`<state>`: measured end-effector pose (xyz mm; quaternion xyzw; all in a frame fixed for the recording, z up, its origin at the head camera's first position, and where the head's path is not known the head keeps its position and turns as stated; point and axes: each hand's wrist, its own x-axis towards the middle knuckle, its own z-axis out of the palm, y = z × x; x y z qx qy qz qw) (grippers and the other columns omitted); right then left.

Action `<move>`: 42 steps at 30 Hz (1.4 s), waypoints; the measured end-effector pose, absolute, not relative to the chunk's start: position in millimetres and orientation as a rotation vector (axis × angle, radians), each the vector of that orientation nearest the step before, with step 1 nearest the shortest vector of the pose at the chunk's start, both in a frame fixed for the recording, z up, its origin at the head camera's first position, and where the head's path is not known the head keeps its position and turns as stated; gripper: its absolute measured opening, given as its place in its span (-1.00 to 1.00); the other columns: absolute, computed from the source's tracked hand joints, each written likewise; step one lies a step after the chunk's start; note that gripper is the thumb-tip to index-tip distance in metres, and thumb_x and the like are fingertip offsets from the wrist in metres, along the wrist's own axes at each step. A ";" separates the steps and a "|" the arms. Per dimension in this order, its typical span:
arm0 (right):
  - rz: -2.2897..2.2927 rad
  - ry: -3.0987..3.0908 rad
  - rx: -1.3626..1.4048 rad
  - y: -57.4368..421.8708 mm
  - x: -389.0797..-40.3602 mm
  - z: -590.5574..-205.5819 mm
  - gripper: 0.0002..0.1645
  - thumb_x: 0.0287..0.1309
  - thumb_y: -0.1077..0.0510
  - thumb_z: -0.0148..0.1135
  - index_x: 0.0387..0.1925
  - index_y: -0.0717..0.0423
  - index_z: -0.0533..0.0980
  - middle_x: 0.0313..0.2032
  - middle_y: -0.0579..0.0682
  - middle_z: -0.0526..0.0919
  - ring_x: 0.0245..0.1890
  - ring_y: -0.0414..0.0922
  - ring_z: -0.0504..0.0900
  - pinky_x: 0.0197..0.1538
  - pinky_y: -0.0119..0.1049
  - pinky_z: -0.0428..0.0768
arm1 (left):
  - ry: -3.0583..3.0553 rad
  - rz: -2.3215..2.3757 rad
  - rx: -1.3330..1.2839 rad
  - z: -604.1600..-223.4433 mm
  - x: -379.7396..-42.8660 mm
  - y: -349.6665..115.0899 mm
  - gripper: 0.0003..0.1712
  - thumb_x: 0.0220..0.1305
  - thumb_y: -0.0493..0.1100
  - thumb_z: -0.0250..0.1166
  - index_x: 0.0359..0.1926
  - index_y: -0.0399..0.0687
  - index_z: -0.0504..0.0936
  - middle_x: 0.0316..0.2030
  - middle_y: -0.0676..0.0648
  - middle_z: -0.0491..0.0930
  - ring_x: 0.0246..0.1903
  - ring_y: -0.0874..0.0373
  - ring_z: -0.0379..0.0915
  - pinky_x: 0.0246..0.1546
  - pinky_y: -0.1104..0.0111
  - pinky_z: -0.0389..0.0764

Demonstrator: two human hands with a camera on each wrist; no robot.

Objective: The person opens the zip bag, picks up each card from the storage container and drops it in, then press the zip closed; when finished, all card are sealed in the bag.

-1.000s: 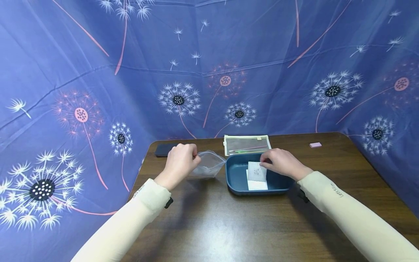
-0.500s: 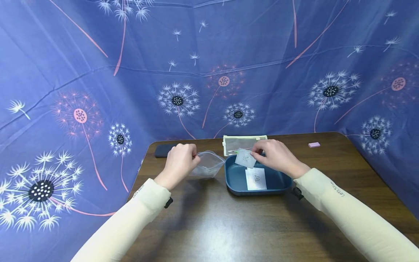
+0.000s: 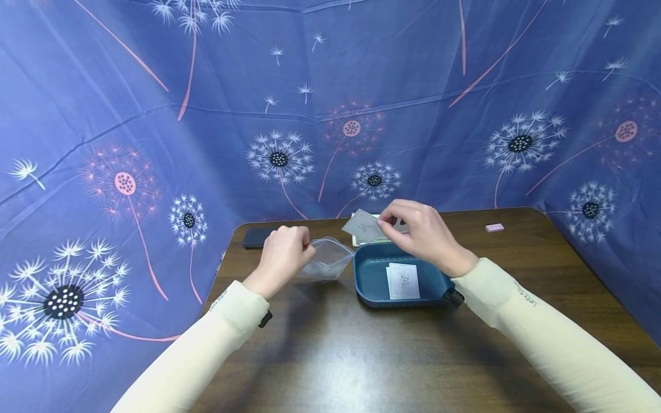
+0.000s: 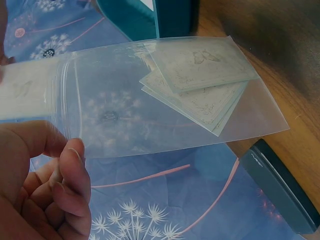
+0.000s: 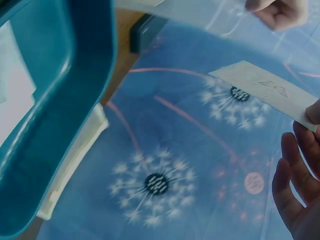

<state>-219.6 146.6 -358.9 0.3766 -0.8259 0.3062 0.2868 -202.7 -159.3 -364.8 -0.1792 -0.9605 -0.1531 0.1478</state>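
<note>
Fingers of the left hand point(image 3: 283, 255) pinch the edge of a clear zip bag point(image 4: 115, 95) at its mouth; those of the right hand point(image 3: 426, 235) pinch a single card point(image 3: 362, 226) by one end, held raised near that mouth. Behind both hands hangs a blue cloth point(image 3: 232, 86) patterned with white and pink dandelion heads. Before it extends the brown, wood-grained counter point(image 3: 289, 355). On the counter rests a dark blue tray point(image 3: 369, 278), containing overlapping white cards point(image 3: 404, 282). Just behind the tray lies a pale-edged pouch point(image 5: 75, 162), largely hidden in the head view. Left of the tray, the bag gapes at its mouth; through its transparent wall, several fanned cards point(image 4: 205, 70) show at the bottom. Beyond the left hand, near the counter's back left corner, lies a dark case point(image 3: 256, 237). The raised card bears a winged figure. Smallest is a pink block point(image 3: 494, 228), well right of the tray.
</note>
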 end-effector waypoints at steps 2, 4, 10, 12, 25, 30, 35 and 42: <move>0.854 -2.166 1.032 140.4 -216.8 -355.0 -0.89 0.25 0.27 0.39 -0.30 -0.02 0.69 -0.37 -0.24 0.64 -0.36 -0.20 0.61 -0.30 -0.33 0.51 | -2.760 -0.439 -0.518 -364.6 -202.9 -159.1 -0.58 0.02 -0.33 0.29 -0.70 0.07 0.22 -0.72 0.17 -0.02 -0.62 0.20 -0.07 -0.58 0.27 0.05; 0.882 -2.136 1.061 134.7 -213.9 -352.2 -0.89 0.24 0.28 0.40 -0.30 -0.01 0.69 -0.37 -0.23 0.63 -0.35 -0.22 0.60 -0.28 -0.37 0.49 | -2.756 -0.435 -0.519 -364.5 -203.1 -159.1 -0.58 0.01 -0.33 0.29 -0.70 0.07 0.23 -0.72 0.17 -0.01 -0.62 0.20 -0.04 -0.58 0.27 0.06; 0.904 -2.095 1.130 121.8 -210.3 -354.4 -0.86 0.24 0.30 0.37 -0.31 -0.03 0.67 -0.36 -0.23 0.63 -0.36 -0.21 0.58 -0.24 -0.43 0.48 | -2.750 -0.424 -0.513 -364.8 -204.2 -158.4 -0.61 0.00 -0.32 0.30 -0.70 0.06 0.28 -0.73 0.17 0.04 -0.62 0.18 0.02 -0.60 0.26 0.11; 0.898 -2.102 1.142 119.4 -210.2 -358.4 -0.86 0.24 0.30 0.36 -0.31 -0.04 0.66 -0.36 -0.22 0.62 -0.36 -0.22 0.58 -0.25 -0.38 0.52 | -2.751 -0.423 -0.512 -365.1 -204.5 -158.0 -0.61 0.01 -0.32 0.31 -0.70 0.06 0.29 -0.73 0.17 0.05 -0.62 0.18 0.03 -0.60 0.27 0.13; 0.795 -2.252 1.141 105.2 -211.8 -388.1 -0.94 0.24 0.20 0.44 -0.26 -0.04 0.71 -0.28 -0.20 0.65 -0.34 -0.28 0.58 -0.29 -0.26 0.60 | -2.750 -0.432 -0.520 -366.1 -204.4 -157.6 -0.61 0.03 -0.33 0.30 -0.69 0.05 0.28 -0.72 0.17 0.02 -0.62 0.19 -0.01 -0.59 0.28 0.08; 0.737 -2.296 1.150 99.8 -215.0 -396.0 -0.95 0.24 0.19 0.44 -0.27 -0.03 0.73 -0.19 -0.15 0.62 -0.26 -0.21 0.58 -0.23 -0.21 0.61 | -2.746 -0.450 -0.535 -365.5 -203.7 -157.2 -0.59 0.00 -0.34 0.28 -0.69 0.06 0.22 -0.70 0.17 -0.04 -0.61 0.21 -0.10 -0.58 0.28 0.02; 0.694 -2.356 1.160 93.6 -218.9 -400.5 -0.94 0.23 0.19 0.45 -0.26 -0.01 0.76 -0.10 -0.10 0.62 -0.17 -0.16 0.59 -0.14 -0.20 0.63 | -2.752 -0.446 -0.536 -365.2 -203.5 -156.8 -0.60 0.01 -0.31 0.31 -0.70 0.06 0.25 -0.73 0.18 -0.01 -0.64 0.22 -0.06 -0.61 0.28 0.04; 0.668 -2.451 1.172 83.7 -226.1 -403.8 -0.90 0.29 0.14 0.40 -0.25 0.01 0.79 -0.09 -0.12 0.64 -0.18 -0.18 0.59 -0.16 -0.23 0.61 | -2.757 -0.449 -0.532 -366.1 -203.9 -156.8 -0.62 0.06 -0.28 0.36 -0.69 0.05 0.34 -0.76 0.17 0.10 -0.68 0.21 0.04 -0.64 0.29 0.13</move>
